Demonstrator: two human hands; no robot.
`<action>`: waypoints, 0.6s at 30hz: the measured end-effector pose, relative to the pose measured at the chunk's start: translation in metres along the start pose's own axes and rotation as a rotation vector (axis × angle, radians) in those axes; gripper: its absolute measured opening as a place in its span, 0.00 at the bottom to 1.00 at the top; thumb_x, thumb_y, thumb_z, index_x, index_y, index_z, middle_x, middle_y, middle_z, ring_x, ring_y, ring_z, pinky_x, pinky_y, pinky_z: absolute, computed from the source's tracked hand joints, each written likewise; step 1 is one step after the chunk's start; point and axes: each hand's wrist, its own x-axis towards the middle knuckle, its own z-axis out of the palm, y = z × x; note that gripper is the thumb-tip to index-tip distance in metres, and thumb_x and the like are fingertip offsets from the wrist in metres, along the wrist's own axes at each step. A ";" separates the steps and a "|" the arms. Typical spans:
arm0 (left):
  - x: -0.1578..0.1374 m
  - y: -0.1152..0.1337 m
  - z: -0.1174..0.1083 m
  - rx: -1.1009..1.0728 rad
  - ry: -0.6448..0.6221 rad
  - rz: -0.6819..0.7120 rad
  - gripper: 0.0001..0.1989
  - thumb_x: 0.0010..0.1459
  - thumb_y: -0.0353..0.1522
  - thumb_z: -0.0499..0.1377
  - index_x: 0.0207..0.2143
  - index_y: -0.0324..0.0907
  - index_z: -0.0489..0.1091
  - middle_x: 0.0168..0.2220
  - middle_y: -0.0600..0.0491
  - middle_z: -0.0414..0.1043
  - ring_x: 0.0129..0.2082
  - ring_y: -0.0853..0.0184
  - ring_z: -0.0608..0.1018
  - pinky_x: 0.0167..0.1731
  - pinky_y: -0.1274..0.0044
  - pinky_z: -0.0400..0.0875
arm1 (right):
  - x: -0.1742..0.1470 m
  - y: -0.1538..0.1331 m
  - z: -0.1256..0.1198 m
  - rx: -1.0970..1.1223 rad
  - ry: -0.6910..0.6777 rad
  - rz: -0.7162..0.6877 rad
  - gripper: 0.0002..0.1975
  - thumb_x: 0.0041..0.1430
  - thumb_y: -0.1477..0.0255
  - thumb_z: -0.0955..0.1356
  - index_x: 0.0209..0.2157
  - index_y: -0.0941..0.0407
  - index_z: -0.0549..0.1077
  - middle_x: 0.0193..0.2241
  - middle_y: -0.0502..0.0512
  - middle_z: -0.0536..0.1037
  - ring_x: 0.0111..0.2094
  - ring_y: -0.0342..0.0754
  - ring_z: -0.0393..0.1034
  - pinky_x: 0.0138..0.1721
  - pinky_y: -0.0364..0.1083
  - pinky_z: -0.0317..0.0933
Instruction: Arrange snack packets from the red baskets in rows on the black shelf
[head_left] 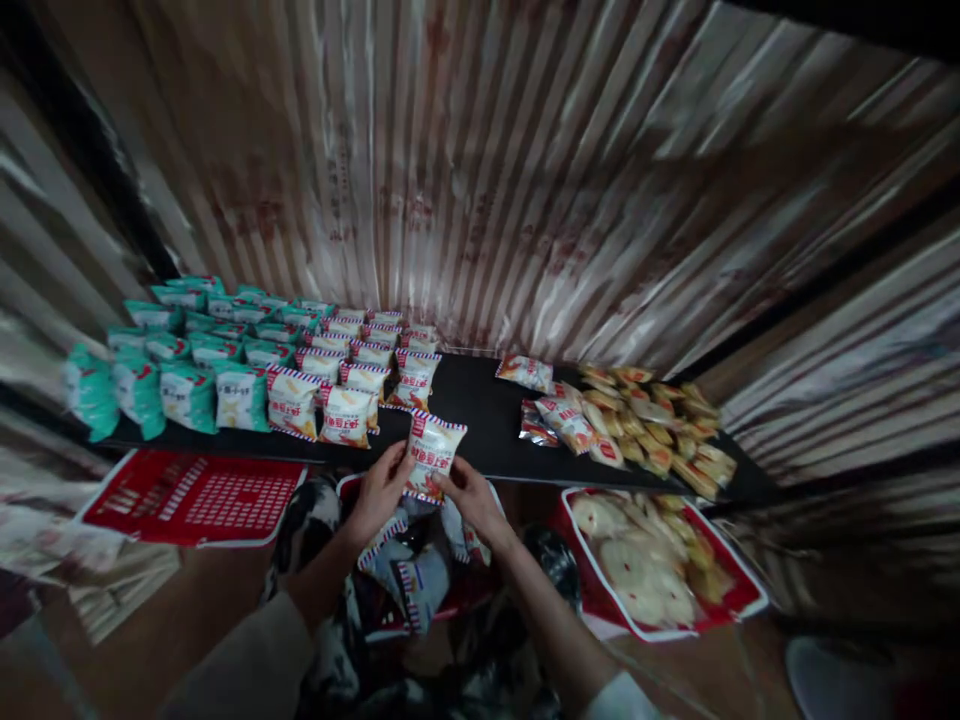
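Between my two hands is a white and red snack bag [433, 452] with striped ends, held upright at the shelf's front edge. My left hand [384, 490] grips its left side, and my right hand [474, 500] pinches its lower right side. Below them, a red basket [469, 598] holds several more striped-end bags [424, 580]. On the black shelf [469, 400], rows of matching white and red bags [349, 415] stand just left of the held one. Farther left are rows of teal snack bags [187, 395].
A heap of yellowish packets [660, 420] lies on the shelf's right, with a few loose red and white bags [566, 420] beside it. Underneath stand a red basket [724, 600] of pale packets and, at left, another red basket [195, 500]. Plastic-wrapped corrugated sheeting [465, 180] rises behind.
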 end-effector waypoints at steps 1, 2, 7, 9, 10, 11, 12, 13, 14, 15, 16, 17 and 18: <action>0.002 -0.001 -0.001 0.093 0.036 0.034 0.23 0.59 0.42 0.53 0.53 0.39 0.65 0.52 0.43 0.71 0.51 0.59 0.74 0.52 0.68 0.67 | 0.008 -0.001 0.001 -0.011 0.030 -0.015 0.20 0.48 0.60 0.72 0.41 0.56 0.74 0.39 0.56 0.80 0.41 0.54 0.74 0.46 0.53 0.66; 0.004 -0.002 -0.001 0.189 0.066 0.076 0.23 0.59 0.40 0.52 0.54 0.39 0.65 0.53 0.43 0.70 0.52 0.59 0.73 0.54 0.67 0.66 | 0.017 -0.002 0.001 -0.027 0.056 -0.030 0.20 0.49 0.60 0.71 0.42 0.56 0.73 0.39 0.56 0.80 0.41 0.54 0.74 0.45 0.53 0.67; 0.011 -0.015 0.001 0.507 0.176 0.283 0.25 0.58 0.35 0.52 0.58 0.39 0.59 0.61 0.41 0.60 0.62 0.57 0.62 0.61 0.62 0.57 | 0.058 -0.002 0.009 -0.140 0.172 -0.121 0.22 0.50 0.61 0.70 0.46 0.54 0.72 0.43 0.56 0.79 0.43 0.53 0.73 0.46 0.52 0.67; 0.016 -0.022 0.001 0.569 0.201 0.317 0.27 0.58 0.33 0.51 0.60 0.39 0.57 0.64 0.42 0.54 0.65 0.56 0.57 0.62 0.61 0.54 | 0.071 0.000 0.012 -0.189 0.216 -0.148 0.21 0.51 0.61 0.69 0.46 0.54 0.72 0.43 0.56 0.79 0.42 0.53 0.74 0.45 0.52 0.67; 0.019 -0.026 0.001 0.591 0.200 0.326 0.27 0.57 0.32 0.51 0.60 0.39 0.56 0.65 0.42 0.52 0.65 0.56 0.56 0.62 0.61 0.54 | 0.076 0.001 0.014 -0.220 0.237 -0.156 0.21 0.51 0.61 0.69 0.47 0.54 0.72 0.43 0.55 0.79 0.42 0.53 0.74 0.46 0.52 0.67; 0.022 -0.029 0.001 0.606 0.190 0.335 0.28 0.57 0.32 0.51 0.61 0.39 0.55 0.65 0.42 0.52 0.65 0.56 0.56 0.62 0.60 0.54 | 0.081 0.003 0.016 -0.254 0.256 -0.161 0.21 0.52 0.62 0.69 0.47 0.53 0.72 0.43 0.55 0.79 0.43 0.53 0.73 0.46 0.52 0.67; 0.025 -0.032 0.001 0.618 0.177 0.346 0.29 0.57 0.31 0.51 0.61 0.39 0.55 0.65 0.42 0.52 0.65 0.56 0.55 0.62 0.60 0.54 | 0.086 0.004 0.017 -0.284 0.272 -0.165 0.21 0.52 0.62 0.69 0.48 0.53 0.71 0.44 0.55 0.79 0.43 0.53 0.73 0.47 0.52 0.66; 0.028 -0.034 0.001 0.627 0.165 0.361 0.29 0.57 0.30 0.50 0.62 0.38 0.54 0.65 0.42 0.52 0.65 0.56 0.55 0.62 0.60 0.53 | 0.090 0.006 0.019 -0.308 0.285 -0.167 0.22 0.52 0.61 0.68 0.49 0.52 0.71 0.44 0.55 0.79 0.44 0.53 0.73 0.47 0.52 0.66; 0.031 -0.036 0.001 0.635 0.155 0.376 0.29 0.57 0.30 0.50 0.62 0.38 0.54 0.65 0.42 0.51 0.66 0.56 0.54 0.63 0.61 0.53 | 0.094 0.008 0.020 -0.321 0.295 -0.169 0.22 0.53 0.61 0.68 0.50 0.52 0.70 0.45 0.55 0.78 0.44 0.53 0.73 0.47 0.53 0.66; 0.033 -0.037 0.001 0.643 0.147 0.390 0.30 0.57 0.30 0.50 0.62 0.38 0.53 0.66 0.42 0.51 0.66 0.56 0.54 0.63 0.61 0.53 | 0.098 0.010 0.022 -0.328 0.301 -0.172 0.23 0.53 0.61 0.68 0.50 0.52 0.70 0.45 0.55 0.78 0.44 0.54 0.73 0.48 0.53 0.65; 0.035 -0.038 0.001 0.650 0.138 0.400 0.30 0.57 0.29 0.49 0.62 0.37 0.53 0.66 0.42 0.50 0.66 0.56 0.53 0.63 0.61 0.53 | 0.101 0.012 0.023 -0.331 0.303 -0.175 0.23 0.53 0.62 0.68 0.51 0.52 0.69 0.45 0.55 0.78 0.45 0.54 0.73 0.48 0.53 0.65; 0.037 -0.039 0.001 0.657 0.133 0.405 0.30 0.56 0.29 0.49 0.62 0.37 0.53 0.66 0.42 0.50 0.66 0.57 0.53 0.63 0.61 0.53 | 0.104 0.013 0.024 -0.334 0.303 -0.177 0.23 0.53 0.62 0.68 0.51 0.52 0.69 0.45 0.55 0.78 0.45 0.54 0.73 0.48 0.52 0.65; 0.038 -0.040 0.001 0.663 0.131 0.405 0.30 0.56 0.29 0.49 0.62 0.37 0.53 0.66 0.43 0.50 0.66 0.57 0.53 0.63 0.61 0.53 | 0.106 0.015 0.025 -0.338 0.304 -0.177 0.23 0.53 0.62 0.67 0.51 0.52 0.69 0.46 0.55 0.78 0.45 0.54 0.73 0.48 0.52 0.65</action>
